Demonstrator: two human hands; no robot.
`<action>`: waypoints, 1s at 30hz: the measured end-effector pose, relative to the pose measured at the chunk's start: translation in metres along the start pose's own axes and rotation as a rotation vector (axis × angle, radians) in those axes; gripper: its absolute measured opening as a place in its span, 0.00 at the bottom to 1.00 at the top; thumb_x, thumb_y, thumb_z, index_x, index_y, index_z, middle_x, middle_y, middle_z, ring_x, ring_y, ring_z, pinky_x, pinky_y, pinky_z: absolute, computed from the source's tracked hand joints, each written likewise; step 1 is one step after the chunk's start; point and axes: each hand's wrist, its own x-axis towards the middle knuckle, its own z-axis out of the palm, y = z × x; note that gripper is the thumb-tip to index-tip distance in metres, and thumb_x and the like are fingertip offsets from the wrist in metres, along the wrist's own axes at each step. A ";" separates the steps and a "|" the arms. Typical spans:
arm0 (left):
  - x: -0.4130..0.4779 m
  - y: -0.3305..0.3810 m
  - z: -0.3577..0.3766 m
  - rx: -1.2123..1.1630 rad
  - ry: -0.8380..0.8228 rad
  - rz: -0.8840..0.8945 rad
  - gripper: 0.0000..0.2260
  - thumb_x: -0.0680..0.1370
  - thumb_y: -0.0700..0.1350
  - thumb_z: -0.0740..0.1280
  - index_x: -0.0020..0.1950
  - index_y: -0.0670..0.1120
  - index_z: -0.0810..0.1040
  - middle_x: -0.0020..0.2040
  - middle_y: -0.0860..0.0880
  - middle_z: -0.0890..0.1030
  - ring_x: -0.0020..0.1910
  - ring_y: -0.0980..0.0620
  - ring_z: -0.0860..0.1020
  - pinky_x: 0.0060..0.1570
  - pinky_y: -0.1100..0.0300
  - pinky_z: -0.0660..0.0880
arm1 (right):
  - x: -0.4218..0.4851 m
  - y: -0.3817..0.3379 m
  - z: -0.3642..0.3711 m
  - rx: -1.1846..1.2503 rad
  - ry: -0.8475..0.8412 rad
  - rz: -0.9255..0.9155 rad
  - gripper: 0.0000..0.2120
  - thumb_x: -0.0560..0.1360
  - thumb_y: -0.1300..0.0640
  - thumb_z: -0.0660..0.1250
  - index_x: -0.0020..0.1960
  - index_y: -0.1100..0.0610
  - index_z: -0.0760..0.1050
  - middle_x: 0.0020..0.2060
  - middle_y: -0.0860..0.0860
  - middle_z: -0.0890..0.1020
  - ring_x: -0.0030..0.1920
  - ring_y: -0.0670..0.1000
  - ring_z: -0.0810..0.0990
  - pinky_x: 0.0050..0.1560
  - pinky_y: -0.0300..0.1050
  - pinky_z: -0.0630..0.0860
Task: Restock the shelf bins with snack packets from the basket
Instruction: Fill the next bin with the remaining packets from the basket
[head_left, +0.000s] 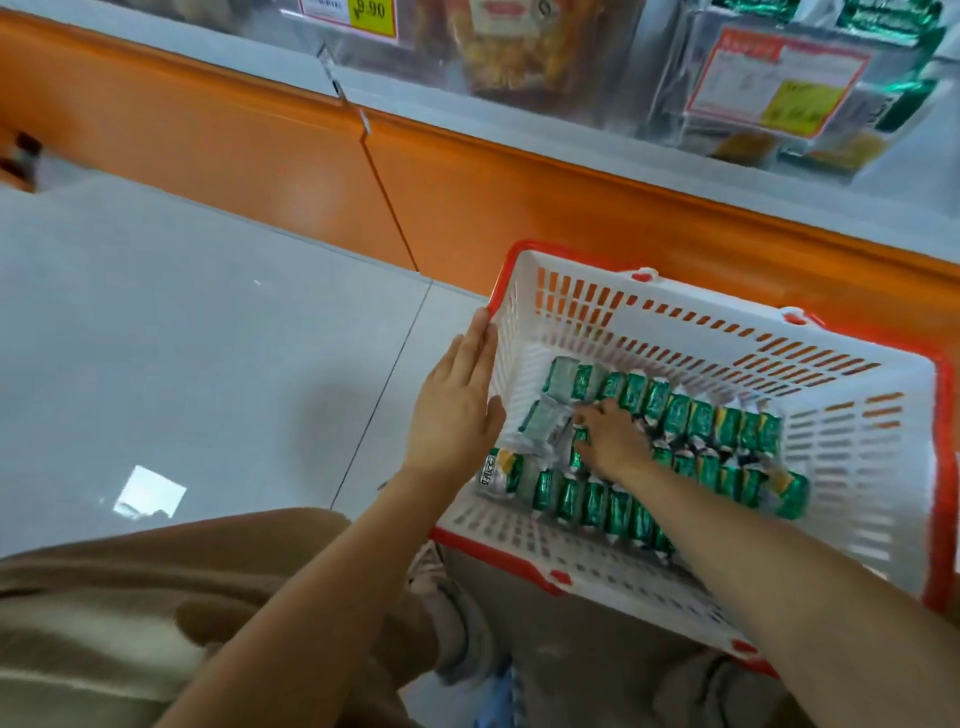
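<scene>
My left hand (457, 400) is lying flat, fingers straight, against the outside of the basket's (722, 332) left wall, seemingly steadying it. My right hand (610, 441) is reaching down inside, fingers curling onto the snack packets (675, 415); whether they are pinching one I cannot tell. The packets are lying right under that hand and out to its 3 o'clock, so the right is the nearer one. They are sitting in two rows running roughly 9 to 3, each packet's long axis pointing about 12 to 6. The shelf bins (779, 88) are standing at 12 o'clock, beyond the orange ledge (519, 197), well apart from the basket.
</scene>
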 end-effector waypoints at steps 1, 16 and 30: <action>0.000 0.000 0.000 0.006 0.006 0.003 0.33 0.79 0.43 0.63 0.81 0.43 0.52 0.81 0.49 0.49 0.75 0.42 0.63 0.68 0.47 0.70 | 0.001 0.000 0.001 0.007 0.019 -0.012 0.23 0.80 0.60 0.62 0.73 0.52 0.64 0.68 0.56 0.66 0.64 0.59 0.70 0.53 0.51 0.73; 0.001 -0.004 0.004 0.150 0.067 0.033 0.31 0.77 0.43 0.65 0.79 0.40 0.58 0.80 0.44 0.56 0.70 0.39 0.70 0.64 0.44 0.72 | -0.036 0.011 -0.038 0.402 0.250 -0.110 0.02 0.77 0.61 0.68 0.46 0.57 0.77 0.46 0.52 0.79 0.48 0.52 0.78 0.54 0.46 0.75; 0.039 0.110 -0.049 -1.056 -0.051 -0.506 0.23 0.76 0.58 0.70 0.61 0.40 0.78 0.53 0.42 0.82 0.51 0.45 0.80 0.50 0.51 0.74 | -0.136 -0.005 -0.147 1.217 0.464 -0.360 0.06 0.76 0.68 0.68 0.45 0.61 0.72 0.53 0.54 0.80 0.51 0.58 0.83 0.52 0.49 0.81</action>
